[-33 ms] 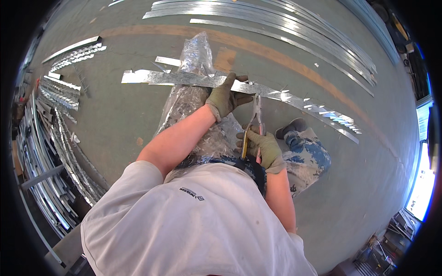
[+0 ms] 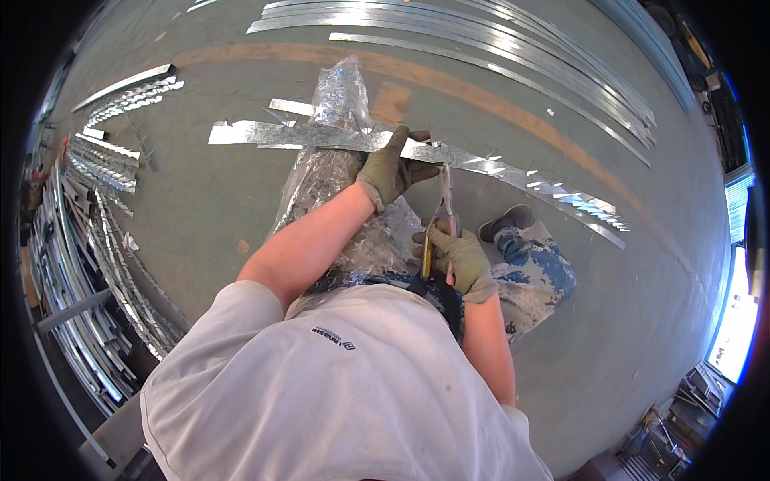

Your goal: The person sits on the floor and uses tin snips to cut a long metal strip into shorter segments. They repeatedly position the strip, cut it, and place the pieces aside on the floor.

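Observation:
A long galvanized metal strip [image 2: 321, 138] lies across my plastic-wrapped leg, its right part cut into several bent tabs [image 2: 553, 191]. My left hand [image 2: 387, 172], in an olive glove, grips the strip near its middle with the thumb and fingers around it. Just below that edge, my gloved right hand [image 2: 461, 256] is closed on the handles of tin snips [image 2: 443, 200], one yellow and one reddish. The snips point upward, with their jaws at the strip's lower edge beside my left fingertips. Whether the blades touch the metal I cannot tell.
Long flat metal strips [image 2: 449, 36] lie on the floor ahead. Twisted cut strips [image 2: 104, 160] and a pile of metal profiles [image 2: 72, 297] are at the left. Clear plastic wrap [image 2: 341, 88] covers my outstretched leg; my other leg [image 2: 533, 268] is bent at the right.

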The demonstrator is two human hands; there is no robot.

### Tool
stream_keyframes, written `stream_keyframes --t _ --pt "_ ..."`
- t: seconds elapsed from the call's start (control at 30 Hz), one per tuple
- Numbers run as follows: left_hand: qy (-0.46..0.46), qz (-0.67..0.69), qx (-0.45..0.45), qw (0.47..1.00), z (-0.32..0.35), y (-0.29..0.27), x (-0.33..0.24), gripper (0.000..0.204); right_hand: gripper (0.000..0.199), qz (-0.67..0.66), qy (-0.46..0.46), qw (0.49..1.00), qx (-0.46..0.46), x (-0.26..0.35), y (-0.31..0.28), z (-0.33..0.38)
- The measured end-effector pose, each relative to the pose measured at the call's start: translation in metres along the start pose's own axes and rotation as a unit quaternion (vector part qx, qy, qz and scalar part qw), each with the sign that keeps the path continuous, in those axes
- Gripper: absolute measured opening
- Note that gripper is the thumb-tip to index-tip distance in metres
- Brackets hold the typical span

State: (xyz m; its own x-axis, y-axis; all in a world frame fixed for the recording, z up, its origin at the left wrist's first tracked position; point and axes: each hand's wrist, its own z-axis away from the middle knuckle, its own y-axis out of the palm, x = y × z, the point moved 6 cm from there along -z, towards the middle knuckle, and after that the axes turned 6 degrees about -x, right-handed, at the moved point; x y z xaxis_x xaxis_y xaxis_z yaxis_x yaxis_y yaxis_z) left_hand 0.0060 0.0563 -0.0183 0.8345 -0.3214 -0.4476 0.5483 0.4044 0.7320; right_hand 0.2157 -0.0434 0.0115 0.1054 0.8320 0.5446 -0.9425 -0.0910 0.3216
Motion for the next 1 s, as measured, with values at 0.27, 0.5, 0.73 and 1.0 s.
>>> stream_keyframes --t 0.27,0.5,0.73,1.0 --pt "0.006 -0.018 0.000 1.000 -0.001 -0.004 0.003 0.049 0.033 0.194 -0.024 0.980 -0.048 -0.007 0.005 -0.012" --pt "0.001 0.014 0.009 1.000 0.003 0.002 0.001 0.048 0.030 0.178 -0.072 0.979 -0.076 -0.006 0.015 -0.019" --pt "0.010 0.014 0.026 1.000 -0.002 -0.004 0.003 0.048 0.037 0.157 -0.054 0.984 -0.058 -0.013 0.015 -0.022" --pt "0.005 0.016 0.013 1.000 0.002 0.001 0.001 0.050 0.037 0.196 -0.043 0.975 -0.091 -0.012 0.019 -0.023"
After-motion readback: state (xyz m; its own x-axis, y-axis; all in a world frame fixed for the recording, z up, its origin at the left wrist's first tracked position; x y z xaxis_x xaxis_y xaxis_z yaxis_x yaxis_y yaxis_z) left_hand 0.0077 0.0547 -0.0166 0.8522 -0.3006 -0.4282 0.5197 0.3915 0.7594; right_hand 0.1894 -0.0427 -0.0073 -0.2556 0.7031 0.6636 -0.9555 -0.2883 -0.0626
